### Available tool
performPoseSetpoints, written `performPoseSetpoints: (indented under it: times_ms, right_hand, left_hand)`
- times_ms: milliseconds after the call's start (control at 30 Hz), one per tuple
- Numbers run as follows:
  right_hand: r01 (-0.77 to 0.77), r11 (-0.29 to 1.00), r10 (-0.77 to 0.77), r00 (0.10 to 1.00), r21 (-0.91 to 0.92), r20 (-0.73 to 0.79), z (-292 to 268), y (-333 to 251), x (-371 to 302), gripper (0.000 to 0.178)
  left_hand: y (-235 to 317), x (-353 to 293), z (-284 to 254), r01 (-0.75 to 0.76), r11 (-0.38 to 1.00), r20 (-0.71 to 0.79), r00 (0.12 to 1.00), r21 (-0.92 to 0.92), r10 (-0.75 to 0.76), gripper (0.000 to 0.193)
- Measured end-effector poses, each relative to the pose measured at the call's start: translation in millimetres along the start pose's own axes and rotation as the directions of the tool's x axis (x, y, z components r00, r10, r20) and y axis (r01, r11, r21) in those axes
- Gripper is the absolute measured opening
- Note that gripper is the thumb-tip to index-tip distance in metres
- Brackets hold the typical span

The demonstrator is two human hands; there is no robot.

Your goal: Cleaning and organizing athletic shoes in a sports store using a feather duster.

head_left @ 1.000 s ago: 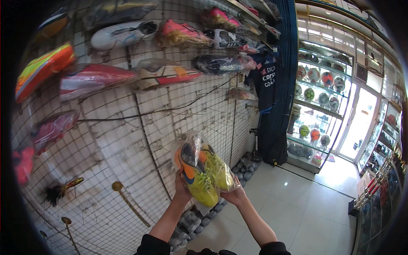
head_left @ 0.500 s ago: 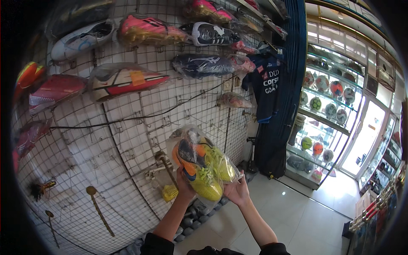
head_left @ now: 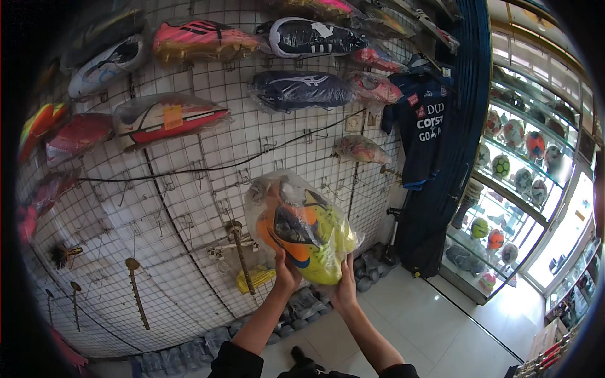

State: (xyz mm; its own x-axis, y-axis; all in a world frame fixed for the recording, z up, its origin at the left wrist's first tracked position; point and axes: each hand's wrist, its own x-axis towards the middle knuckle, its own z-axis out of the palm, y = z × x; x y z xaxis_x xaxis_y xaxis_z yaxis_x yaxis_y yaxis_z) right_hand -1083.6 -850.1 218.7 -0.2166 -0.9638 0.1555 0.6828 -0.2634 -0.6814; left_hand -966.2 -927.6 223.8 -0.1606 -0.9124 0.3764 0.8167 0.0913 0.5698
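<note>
Between my two hands is a pair of sports shoes (head_left: 304, 230) in a clear plastic bag, yellow-green with orange and dark blue parts. My left hand (head_left: 287, 272) is closed against the lower left side of the bag. At its lower right, my right hand (head_left: 343, 286) presses on the bag near the yellow-green end. Some of the fingers are hidden behind the package. The bag is held up in front of a wire grid wall (head_left: 189, 252), tilted, with its loose plastic at the top.
Bagged shoes hang on the grid, among them a dark blue one (head_left: 302, 90) and a white-and-red one (head_left: 170, 121). Metal hooks and a rod (head_left: 239, 252) jut out. A dark jersey (head_left: 421, 126) hangs right, beside a glass case (head_left: 504, 189) of balls. Grey bagged items line the floor.
The bagged shoes have turned and risen slightly, showing more of the orange and dark blue side. My right hand has moved in closer along the bag's side. My view has shifted.
</note>
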Motion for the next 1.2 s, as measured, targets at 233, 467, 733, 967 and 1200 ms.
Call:
performPoseSetpoints:
  times_ms: [233, 467, 733, 967, 1200]
  right_hand:
    - [0.043, 0.995, -0.049, 0.996, 0.088, 0.070, -31, -39, 74, 0.062]
    - [0.020, 0.990, -0.006, 0.995, -0.139, 0.104, -11, -99, 167, 0.058]
    - [0.060, 0.979, 0.000, 0.955, -0.197, 0.296, 10, -165, 256, 0.056]
    - [-0.035, 0.994, -0.008, 0.919, 0.100, 0.395, 5, -165, 318, 0.044]
    - [-0.110, 0.971, -0.020, 0.844, 0.210, 0.536, -1, -159, 368, 0.040]
  left_hand:
    - [34, 58, -1, 0.094, 0.980, -0.008, 0.995, -0.175, -0.097, 0.057]
    - [41, 144, 1, -0.243, 0.948, 0.112, 0.968, 0.204, 0.224, 0.044]
    - [58, 215, 0, -0.448, 0.719, 0.252, 0.894, 0.531, 0.370, 0.053]
    - [45, 244, -7, -0.428, 0.496, 0.194, 0.869, 0.756, 0.455, 0.047]
    - [29, 261, 0, -0.526, 0.442, 0.191, 0.772, 0.726, 0.606, 0.042]
